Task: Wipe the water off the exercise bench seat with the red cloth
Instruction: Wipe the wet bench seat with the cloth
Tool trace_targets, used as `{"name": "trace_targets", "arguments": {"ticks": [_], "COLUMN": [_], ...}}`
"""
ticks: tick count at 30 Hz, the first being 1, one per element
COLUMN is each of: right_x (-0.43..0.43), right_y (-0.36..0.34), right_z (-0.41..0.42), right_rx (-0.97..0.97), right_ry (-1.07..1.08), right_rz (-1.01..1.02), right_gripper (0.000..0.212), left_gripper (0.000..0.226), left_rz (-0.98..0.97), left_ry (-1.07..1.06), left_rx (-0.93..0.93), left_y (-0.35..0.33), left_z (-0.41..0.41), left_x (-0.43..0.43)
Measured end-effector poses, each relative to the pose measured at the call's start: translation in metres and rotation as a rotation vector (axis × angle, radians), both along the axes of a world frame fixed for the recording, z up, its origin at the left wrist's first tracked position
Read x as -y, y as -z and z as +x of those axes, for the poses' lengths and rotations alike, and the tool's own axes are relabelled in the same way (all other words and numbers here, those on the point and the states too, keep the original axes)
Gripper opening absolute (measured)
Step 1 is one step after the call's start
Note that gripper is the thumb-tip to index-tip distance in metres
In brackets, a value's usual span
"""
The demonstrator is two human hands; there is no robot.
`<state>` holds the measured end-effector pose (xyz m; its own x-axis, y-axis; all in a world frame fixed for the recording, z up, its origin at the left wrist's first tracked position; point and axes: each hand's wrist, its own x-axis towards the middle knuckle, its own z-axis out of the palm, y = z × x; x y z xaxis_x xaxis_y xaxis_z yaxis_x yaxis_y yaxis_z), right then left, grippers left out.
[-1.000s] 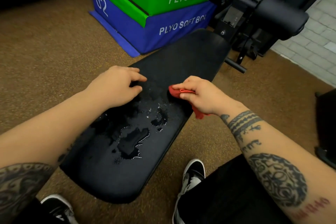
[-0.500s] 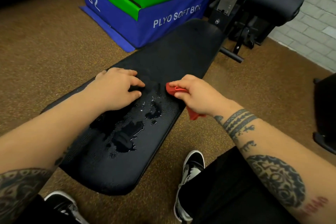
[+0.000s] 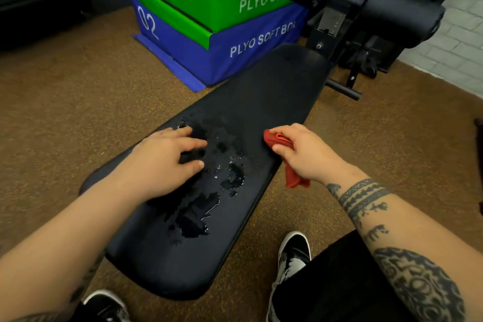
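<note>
The black padded bench seat (image 3: pixel 261 91) runs from the lower left up to the right. Puddles and drops of water (image 3: pixel 198 214) lie across its middle. My left hand (image 3: pixel 167 159) rests flat on the seat's left side, fingers spread, touching the wet patch. My right hand (image 3: pixel 305 154) is at the seat's right edge and grips the bunched red cloth (image 3: pixel 278 140). One end of the cloth pokes out toward the water, and the other end hangs below my palm over the edge.
Stacked green and blue plyo soft boxes (image 3: pixel 222 21) stand behind the bench on the brown floor. Black roller pads (image 3: pixel 366 5) and the bench frame rise at the far end. My shoes (image 3: pixel 292 256) are beside the seat's near end. A white brick wall is at the right.
The view has shifted, so the bench sits lower in the frame. My right hand with the cloth has stayed at the seat's right edge. The left hand's fingers have spread over the water.
</note>
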<state>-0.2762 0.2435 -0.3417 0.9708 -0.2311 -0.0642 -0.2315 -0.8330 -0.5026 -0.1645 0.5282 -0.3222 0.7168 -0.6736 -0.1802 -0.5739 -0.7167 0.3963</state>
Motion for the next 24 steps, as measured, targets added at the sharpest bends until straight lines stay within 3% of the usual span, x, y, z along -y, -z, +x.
{"name": "trace_targets", "arguments": {"ticks": [2, 5, 10, 13, 16, 20, 24], "right_x": [-0.010, -0.022, -0.041, -0.039, -0.040, -0.055, -0.061], "right_y": [0.005, 0.003, -0.006, -0.008, -0.008, 0.001, -0.003], "right_z": [0.002, -0.005, -0.018, -0.005, 0.006, 0.002, -0.011], "right_rx": [-0.018, -0.014, -0.022, 0.133, 0.115, 0.040, -0.011], "right_ry": [-0.003, -0.133, -0.424, -0.284, -0.172, -0.287, -0.531], "right_rz": [-0.115, -0.192, -0.002, 0.041, -0.050, -0.156, -0.083], "right_gripper": [0.031, 0.032, 0.030, 0.032, 0.033, 0.036, 0.035], "left_gripper": [0.069, 0.060, 0.055, 0.053, 0.054, 0.054, 0.053], "left_rz": [0.044, 0.075, 0.120, 0.119, 0.132, 0.133, 0.138], "left_ry": [0.002, 0.002, 0.003, 0.008, 0.006, 0.004, -0.005], "left_rx": [0.001, 0.019, 0.005, 0.008, 0.016, 0.008, 0.004], "left_y": [0.008, 0.011, 0.010, 0.009, 0.008, 0.007, 0.006], "left_z": [0.002, 0.003, 0.001, -0.001, -0.003, -0.004, -0.003], "left_x": [-0.002, -0.002, 0.002, 0.007, 0.008, 0.008, 0.007]}}
